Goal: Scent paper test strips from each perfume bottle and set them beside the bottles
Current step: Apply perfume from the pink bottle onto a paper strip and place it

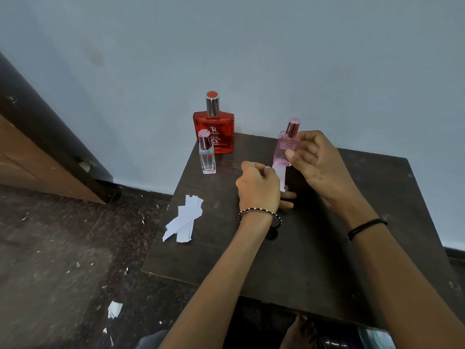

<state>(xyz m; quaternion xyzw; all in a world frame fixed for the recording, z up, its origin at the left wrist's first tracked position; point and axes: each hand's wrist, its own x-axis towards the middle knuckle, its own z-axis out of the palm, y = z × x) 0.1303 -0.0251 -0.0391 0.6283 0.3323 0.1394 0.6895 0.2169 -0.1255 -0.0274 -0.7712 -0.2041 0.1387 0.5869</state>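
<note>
My right hand (317,159) grips a small pink perfume bottle (285,147) with a rose cap, held just above the dark wooden table (327,260). My left hand (259,187) pinches a white paper strip (280,176) directly below the pink bottle. A large red perfume bottle (214,132) with a silver cap stands at the table's far left corner. In front of it stands a small clear bottle (207,157) with a rose cap. A loose pile of white paper strips (183,224) lies on the table's left edge.
A blue-grey wall rises right behind the table. To the left are a brown wooden door and frame (50,157). Paper scraps (114,309) litter the dark speckled floor on the left. A bare foot (300,333) shows under the table's near edge.
</note>
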